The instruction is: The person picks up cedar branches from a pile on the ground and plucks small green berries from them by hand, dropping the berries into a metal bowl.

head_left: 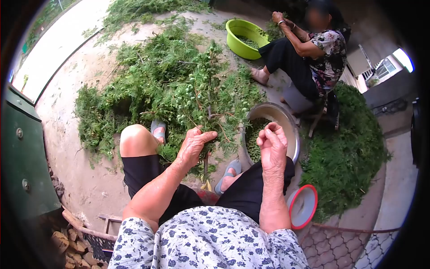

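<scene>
left hand (193,148): fingers wrapped tight round the stem of a leafy branch (207,107), thumb over the top. it sits above the gap between the knees.
branch: roughly upright, green top fanning up and away from the person. the bare stem end pokes out below the fist.
right hand (272,143): raised, fingers curled in and bunched against the thumb. can't tell if anything is pinched between them, too small.
right hand position: right of the branch, not touching it, over the near rim of the metal bowl (289,123).
metal bowl: on the ground just beyond the right knee, partly filled with small green bits (254,141).
greenery pile (165,76): cut branches spread over the ground ahead, reaching up to the bowl.
second pile (349,157): more greenery to the right of the bowl.
red-rimmed dish (303,206): on the ground by the right elbow, tilted.
co-worker (313,54): seated across, both hands up near a sprig, a lime green basin (237,31) just beside their legs.
firewood (67,242): stacked at lower left, by a green cabinet (22,157).
</scene>
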### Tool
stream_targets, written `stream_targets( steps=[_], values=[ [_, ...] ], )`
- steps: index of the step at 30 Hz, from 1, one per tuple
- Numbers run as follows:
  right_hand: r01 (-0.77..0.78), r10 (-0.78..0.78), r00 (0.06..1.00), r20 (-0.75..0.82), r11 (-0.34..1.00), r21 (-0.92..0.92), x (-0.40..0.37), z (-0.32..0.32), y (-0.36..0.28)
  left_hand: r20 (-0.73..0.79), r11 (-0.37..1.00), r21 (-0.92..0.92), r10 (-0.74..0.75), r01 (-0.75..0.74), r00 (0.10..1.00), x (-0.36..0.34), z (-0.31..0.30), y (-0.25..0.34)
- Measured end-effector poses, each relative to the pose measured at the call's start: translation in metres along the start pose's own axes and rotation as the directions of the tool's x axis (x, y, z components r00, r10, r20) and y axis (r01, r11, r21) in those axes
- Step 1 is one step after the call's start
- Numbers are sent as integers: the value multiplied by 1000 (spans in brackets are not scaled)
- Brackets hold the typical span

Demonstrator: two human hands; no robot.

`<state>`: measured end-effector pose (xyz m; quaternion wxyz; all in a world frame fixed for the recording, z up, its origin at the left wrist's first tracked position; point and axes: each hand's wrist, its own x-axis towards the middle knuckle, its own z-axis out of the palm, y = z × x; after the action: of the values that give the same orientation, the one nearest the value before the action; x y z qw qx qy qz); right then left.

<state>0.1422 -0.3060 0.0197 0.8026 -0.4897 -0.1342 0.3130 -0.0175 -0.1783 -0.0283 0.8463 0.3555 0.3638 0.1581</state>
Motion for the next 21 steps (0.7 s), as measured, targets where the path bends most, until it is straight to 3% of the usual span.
stream_targets(
  steps=[1, 4, 5, 6, 7, 10, 15, 18, 21],
  values=[
    [-51, 51, 999, -12, 999, 16, 2, -7, 13, 0, 1000, -5, 7, -7, 1000, 1, 0, -1],
    [-109, 105, 994, -28, 971, -211, 2, -5, 36, -9, 999, 39, 18, -18, 1000, 0, 3, -3],
    [-104, 96, 994, -45, 959, -264, -1, 3, 35, -12, 996, 87, 22, -21, 1000, -1, 5, -5],
    [-27, 15, 999, -36, 931, -364, 2, 2, 42, 45, 988, 38, 147, -149, 988, 2, 8, -11],
    [49, -64, 998, -18, 887, -460, 5, -1, 48, 46, 988, 40, 144, -146, 988, 4, 7, -14],
    [34, -2, 998, 63, 856, -516, 2, 8, 40, 98, 996, 49, 74, -79, 992, 9, 7, -20],
    [101, -97, 995, 38, 818, -567, 5, 6, 50, 67, 994, 80, 73, -78, 995, 12, 15, -24],
    [-53, 44, 999, -31, 866, -497, 4, 7, 48, 42, 990, 141, 22, -28, 999, 12, 14, -23],
    [-89, 77, 996, -45, 907, -412, 6, 6, 46, 32, 976, 201, 78, -83, 996, 19, 11, -29]
  ],
)
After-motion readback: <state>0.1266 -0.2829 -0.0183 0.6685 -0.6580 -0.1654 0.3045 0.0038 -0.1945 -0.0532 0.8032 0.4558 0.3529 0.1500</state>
